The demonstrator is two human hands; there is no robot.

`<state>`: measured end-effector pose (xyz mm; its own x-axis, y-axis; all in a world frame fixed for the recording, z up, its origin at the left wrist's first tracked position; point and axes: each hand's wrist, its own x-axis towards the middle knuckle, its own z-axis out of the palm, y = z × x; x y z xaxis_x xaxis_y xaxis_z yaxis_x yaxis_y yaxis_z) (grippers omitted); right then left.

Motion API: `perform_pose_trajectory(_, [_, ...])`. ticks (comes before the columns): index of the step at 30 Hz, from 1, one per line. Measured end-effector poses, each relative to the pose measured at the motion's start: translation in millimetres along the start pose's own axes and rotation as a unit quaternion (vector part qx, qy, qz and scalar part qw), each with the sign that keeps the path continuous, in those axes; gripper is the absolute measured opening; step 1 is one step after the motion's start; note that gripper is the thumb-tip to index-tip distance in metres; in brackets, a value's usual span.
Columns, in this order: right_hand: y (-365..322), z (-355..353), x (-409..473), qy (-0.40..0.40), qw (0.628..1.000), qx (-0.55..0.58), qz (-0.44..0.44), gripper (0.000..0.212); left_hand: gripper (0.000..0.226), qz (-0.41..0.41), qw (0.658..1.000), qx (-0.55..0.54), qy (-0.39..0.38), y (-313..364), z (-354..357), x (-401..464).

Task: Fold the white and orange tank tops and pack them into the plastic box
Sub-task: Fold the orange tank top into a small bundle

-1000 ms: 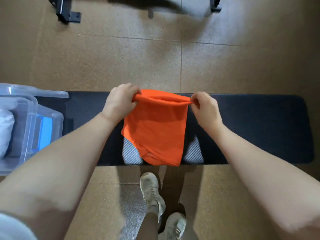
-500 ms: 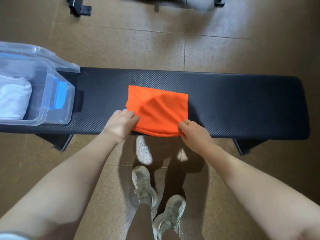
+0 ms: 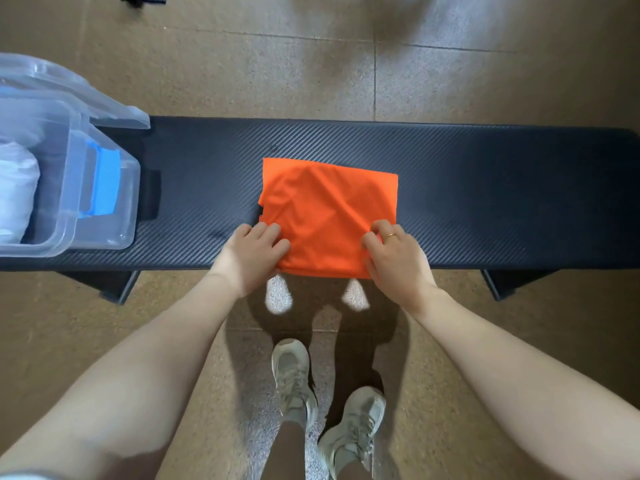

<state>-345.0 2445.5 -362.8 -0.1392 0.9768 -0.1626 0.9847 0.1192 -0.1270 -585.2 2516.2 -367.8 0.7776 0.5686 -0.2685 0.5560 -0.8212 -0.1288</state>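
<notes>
Looking down, I see the orange top [image 3: 327,216] folded into a rectangle on the black bench [image 3: 485,202], its near edge at the bench's front. My left hand [image 3: 251,254] grips its near left corner; my right hand [image 3: 394,252], wearing a ring, pinches the near right corner. The white top [image 3: 15,192] sits inside the clear box [image 3: 71,188] at the bench's left end.

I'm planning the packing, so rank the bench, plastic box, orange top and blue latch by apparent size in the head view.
1. Bench: largest, spans nearly the whole width.
2. Box and orange top: unsure; the box is cut off at the left edge.
3. Blue latch: smallest.
</notes>
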Motion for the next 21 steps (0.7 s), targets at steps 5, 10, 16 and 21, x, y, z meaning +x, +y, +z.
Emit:
perform_pose_trajectory(5, [-7.2, 7.8, 13.3, -0.043, 0.997, 0.028, 0.050, 0.032, 0.016, 0.063, 0.993, -0.010, 0.103, 1.6, 22.3, -4.7])
perform_pose_trajectory(10, [-11.8, 18.2, 5.9, -0.063, 0.985, 0.101, 0.124, 0.032, 0.015, 0.098, 0.992, -0.066, 0.047, -2.4, 26.9, -19.5])
perform_pose_trajectory(16, [-53.0, 10.5, 45.1, 0.036, 0.988, 0.141, 0.056, 0.058, 0.038, -0.049, 0.976, -0.158, 0.138, -3.0, -5.6, 38.4])
perform_pose_trajectory(21, [-57.8, 41.4, 66.5, 0.007, 0.991, 0.098, 0.087, 0.069, 0.086, -0.131, 0.967, -0.219, 0.012, -20.6, 22.9, 61.0])
